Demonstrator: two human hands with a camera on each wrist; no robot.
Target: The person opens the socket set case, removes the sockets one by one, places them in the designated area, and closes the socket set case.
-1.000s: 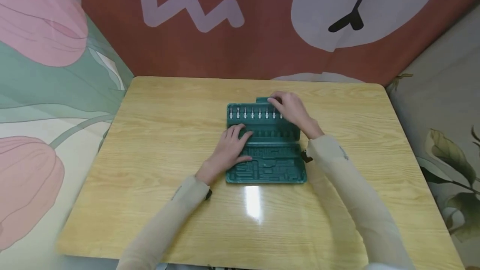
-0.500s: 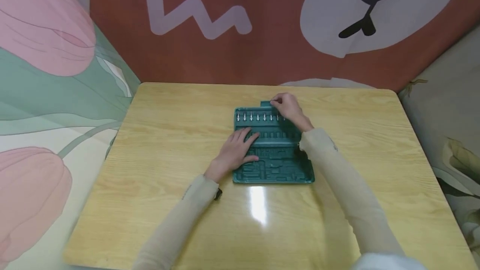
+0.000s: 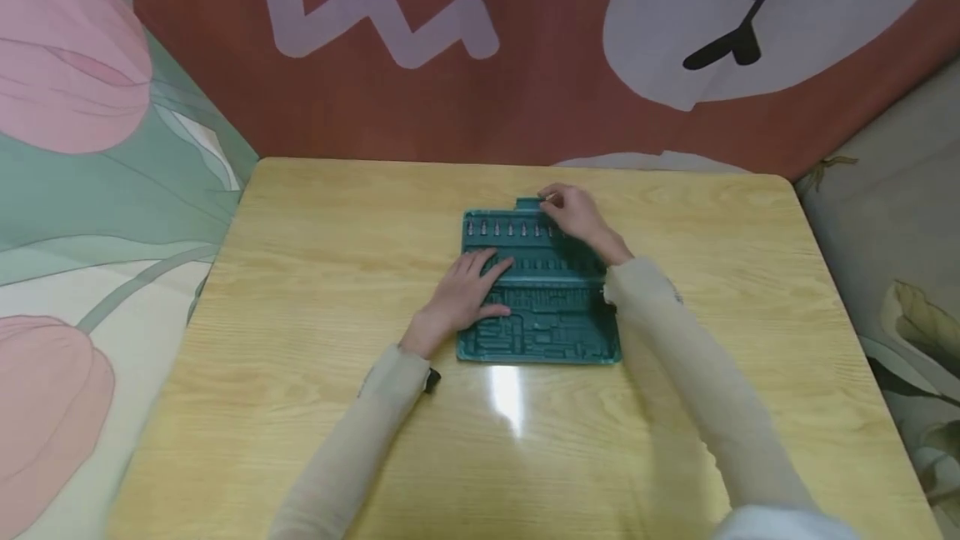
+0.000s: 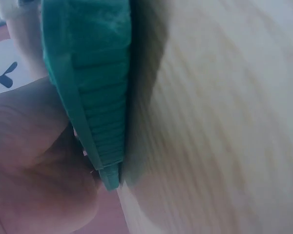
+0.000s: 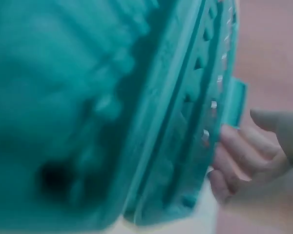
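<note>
Little moved since earlier: case [image 3: 538, 290] mid-table [image 3: 300, 290]. Left hand [image 3: 465, 294] lies flat, fingers relaxed, steadying it; right hand [image 3: 573, 213] pinches far-edge tab. Best pull gently, case pinned

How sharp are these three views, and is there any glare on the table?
Head view: fairly sharp, with a bright white glare streak on the table just in front of the green case. Left wrist view: soft, the wood grain smeared, the case edge casting a dark shadow. Right wrist view: heavily blurred, the case a teal smear, only fingertips recognisable.
</note>
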